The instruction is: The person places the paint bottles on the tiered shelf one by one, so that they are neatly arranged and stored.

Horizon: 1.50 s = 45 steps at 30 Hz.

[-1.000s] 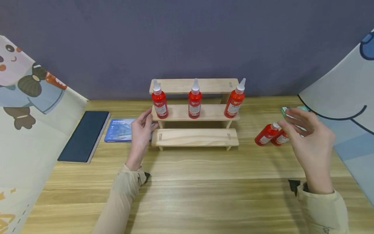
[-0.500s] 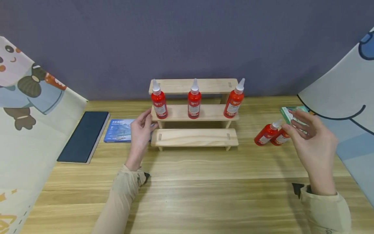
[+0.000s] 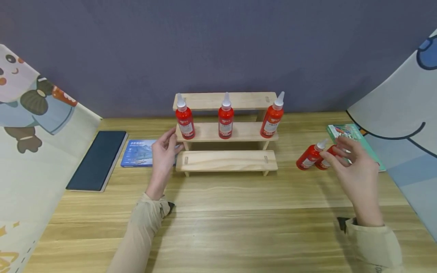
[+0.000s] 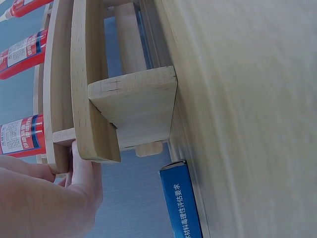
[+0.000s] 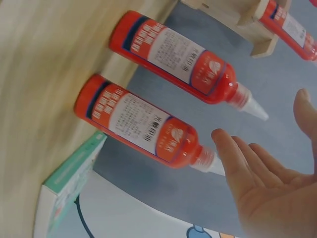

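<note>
A three-tier wooden display rack [image 3: 227,161] stands on the table, with three red squeeze bottles [image 3: 225,123] with pale pointed nozzles upright on its middle tier. At the rack's left end, my left hand [image 3: 164,153] grips the end of the middle tier between thumb and fingers, as the left wrist view [image 4: 44,198] also shows. Two more red bottles stand side by side on the table to the right: a left one [image 3: 308,157] and a right one [image 5: 136,119]. Beside the right one hovers my right hand [image 3: 355,167], fingers apart, holding nothing; it partly covers that bottle in the head view.
A dark notebook [image 3: 97,161] lies at the far left, and a blue box [image 3: 136,153] lies between it and the rack. Behind the right hand is a green-and-white box [image 3: 372,151]. A dark wall [image 3: 218,45] rises behind the rack, with printed panels at both sides.
My right hand first drifts slightly right, then comes back left and closer to the right table bottle, uncovering more of the green box. The left hand stays on the rack.
</note>
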Tool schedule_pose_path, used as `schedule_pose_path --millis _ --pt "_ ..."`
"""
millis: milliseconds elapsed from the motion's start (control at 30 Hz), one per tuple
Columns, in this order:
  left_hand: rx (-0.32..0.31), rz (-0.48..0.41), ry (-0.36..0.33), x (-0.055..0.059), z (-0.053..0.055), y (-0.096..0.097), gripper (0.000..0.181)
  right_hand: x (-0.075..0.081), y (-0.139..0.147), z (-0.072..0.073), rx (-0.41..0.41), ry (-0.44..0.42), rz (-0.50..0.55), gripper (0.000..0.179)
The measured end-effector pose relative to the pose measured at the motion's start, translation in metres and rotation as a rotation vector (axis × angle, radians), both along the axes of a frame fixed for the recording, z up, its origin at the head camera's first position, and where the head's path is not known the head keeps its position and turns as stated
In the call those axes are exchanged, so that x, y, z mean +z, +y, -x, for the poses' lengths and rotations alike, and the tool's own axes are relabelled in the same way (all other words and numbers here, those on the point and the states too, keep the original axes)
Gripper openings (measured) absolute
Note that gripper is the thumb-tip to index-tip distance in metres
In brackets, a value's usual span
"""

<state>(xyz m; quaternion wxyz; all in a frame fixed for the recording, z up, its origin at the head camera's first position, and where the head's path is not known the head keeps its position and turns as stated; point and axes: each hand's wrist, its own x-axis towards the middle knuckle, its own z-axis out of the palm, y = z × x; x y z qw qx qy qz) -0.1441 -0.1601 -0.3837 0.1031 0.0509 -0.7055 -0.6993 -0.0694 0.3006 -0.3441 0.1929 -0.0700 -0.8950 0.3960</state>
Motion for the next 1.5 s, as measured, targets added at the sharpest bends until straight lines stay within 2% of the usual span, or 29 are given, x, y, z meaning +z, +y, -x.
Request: schedule_pose_path --millis 567,1333,1500 --pt "-0.006 -0.003 -0.011 -0.001 0.001 0.000 0.041 -0.025 0.000 0.009 0.064 -0.059 -0.026 0.068" --pt "-0.001 -0.009 0.008 -0.001 0.001 0.000 0.040 -0.035 -0.003 0.013 0.091 -0.088 -0.060 0.075" --pt "0.002 -0.010 0.009 -0.001 0.001 -0.001 0.040 -0.034 -0.005 0.012 0.092 -0.124 -0.061 0.077"
